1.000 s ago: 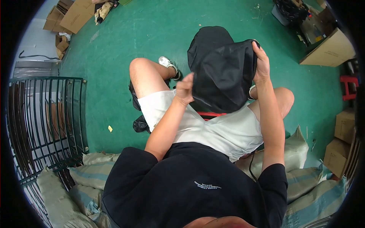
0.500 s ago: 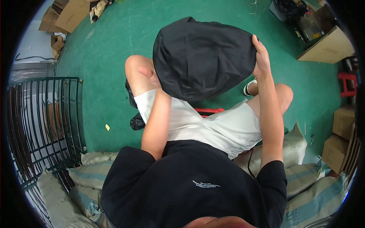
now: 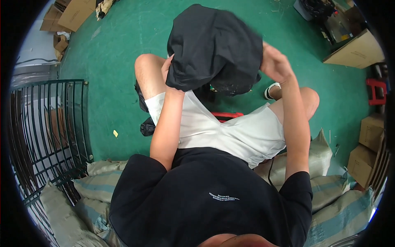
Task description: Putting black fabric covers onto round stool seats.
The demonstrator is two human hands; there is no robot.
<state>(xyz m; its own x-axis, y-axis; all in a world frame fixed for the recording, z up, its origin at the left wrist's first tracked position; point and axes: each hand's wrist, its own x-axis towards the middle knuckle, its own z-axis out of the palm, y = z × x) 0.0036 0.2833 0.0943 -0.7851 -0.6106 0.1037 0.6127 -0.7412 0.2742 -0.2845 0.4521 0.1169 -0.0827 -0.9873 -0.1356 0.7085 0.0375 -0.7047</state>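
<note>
A large piece of gathered black cloth (image 3: pixel 212 45), baggy like a cover, hangs in front of me above my knees. My left hand (image 3: pixel 168 74) grips its near left edge, thumb on the outside and the other fingers mostly hidden beneath. At the right edge of the cloth is my right hand (image 3: pixel 276 65), slightly blurred, with its fingertips closed on the fabric and partly behind it. Under the near edge shows a dark, crinkled part (image 3: pixel 232 87); what it belongs to I cannot make out.
Between my legs lies a red-edged object (image 3: pixel 227 116). Black plastic bundles (image 3: pixel 148 126) lie by my left thigh. Woven sacks (image 3: pixel 98 187) surround my seat. A green metal rack (image 3: pixel 53 123) stands at left, cardboard boxes (image 3: pixel 360 166) and a red stool (image 3: pixel 376 92) at right.
The cloth has swung up and left, its outline narrowing and its underside coming into view. My left hand has risen to its edge; my right hand has shifted left and slightly down.
</note>
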